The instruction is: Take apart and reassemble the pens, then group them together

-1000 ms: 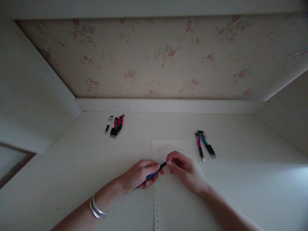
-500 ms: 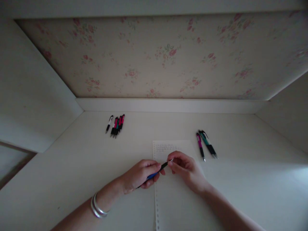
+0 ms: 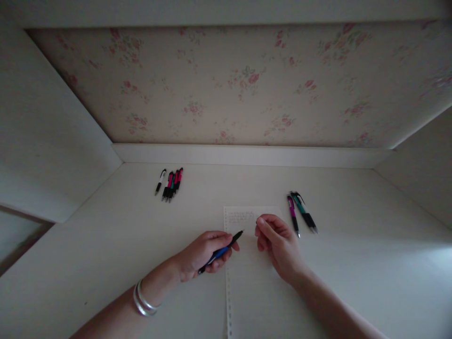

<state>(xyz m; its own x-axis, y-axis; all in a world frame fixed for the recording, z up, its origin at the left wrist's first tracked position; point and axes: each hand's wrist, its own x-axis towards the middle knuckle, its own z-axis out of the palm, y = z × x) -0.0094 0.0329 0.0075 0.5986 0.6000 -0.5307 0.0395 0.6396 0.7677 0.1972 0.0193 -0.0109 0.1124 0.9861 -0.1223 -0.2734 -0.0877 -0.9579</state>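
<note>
My left hand is closed around a blue and black pen, whose tip points up and to the right. My right hand is apart from the pen, a short way to its right. Its thumb and index finger are pinched together, and a tiny dark bit shows at their tips, too small to name. Beneath both hands lies a sheet of paper with punched holes down its left edge and lines of writing near the top.
Several pens in pink, green and black lie at the back left, beside a white and black pen. Right of the paper are a purple pen and green and black pens. Side panels and a floral-papered back wall enclose the white desk.
My right hand has drawn away from the pen's tip, up and to the right, and the tip is now exposed. The left hand keeps the pen, shifted slightly left.
</note>
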